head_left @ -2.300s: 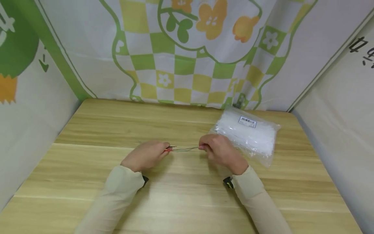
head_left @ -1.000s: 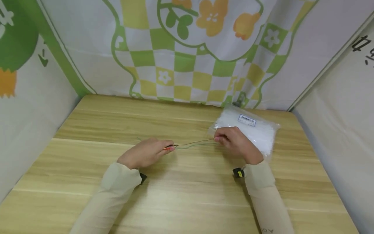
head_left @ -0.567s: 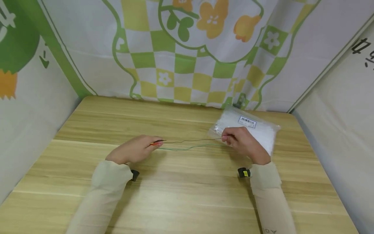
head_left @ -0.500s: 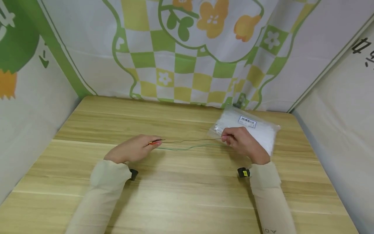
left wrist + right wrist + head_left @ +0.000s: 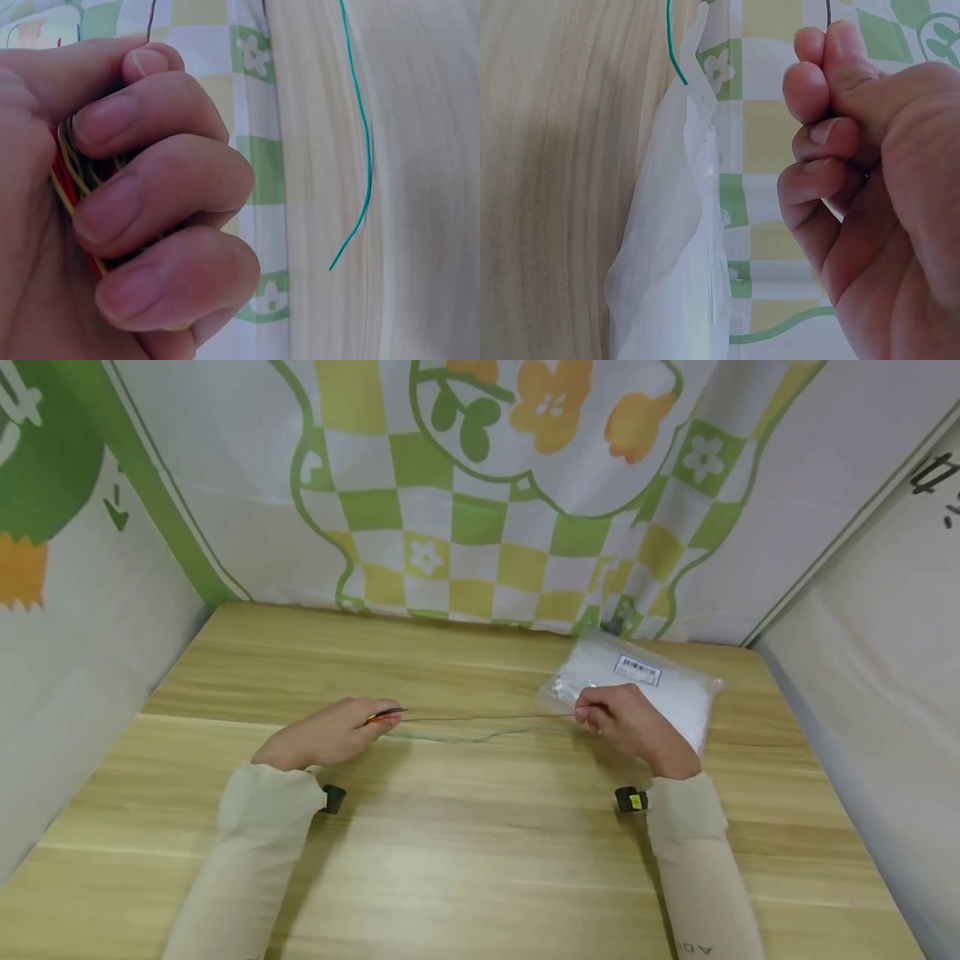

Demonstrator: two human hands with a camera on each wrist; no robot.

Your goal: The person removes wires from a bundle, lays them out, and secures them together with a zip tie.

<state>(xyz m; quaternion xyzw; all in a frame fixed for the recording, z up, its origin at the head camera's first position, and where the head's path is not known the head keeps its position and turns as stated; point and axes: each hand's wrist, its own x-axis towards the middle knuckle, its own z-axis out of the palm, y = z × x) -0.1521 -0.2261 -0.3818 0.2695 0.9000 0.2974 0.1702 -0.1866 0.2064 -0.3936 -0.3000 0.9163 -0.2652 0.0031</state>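
Observation:
My left hand (image 5: 330, 732) curls its fingers round a bundle of thin wires (image 5: 66, 171), red, yellow and dark ones, largely hidden in the palm. Its thumb and forefinger also pinch one end of a single dark wire (image 5: 480, 718). My right hand (image 5: 637, 731) pinches the other end of that wire between thumb and forefinger, close by the plastic bag. The wire stretches nearly straight between the hands, with slight waves. Below it on the table lies a loose green wire (image 5: 450, 741), gently bent; its ends show in both wrist views.
A clear plastic bag (image 5: 678, 702) packed with white contents and bearing a barcode label lies at the back right, partly behind my right hand. The wooden table (image 5: 480, 860) is bounded by a patterned curtain (image 5: 476, 518) at the back and pale fabric walls at the sides.
My hands have moved apart, left hand leftward and right hand rightward. The dark wire between them has become longer and straighter, and the green wire now shows separate below it.

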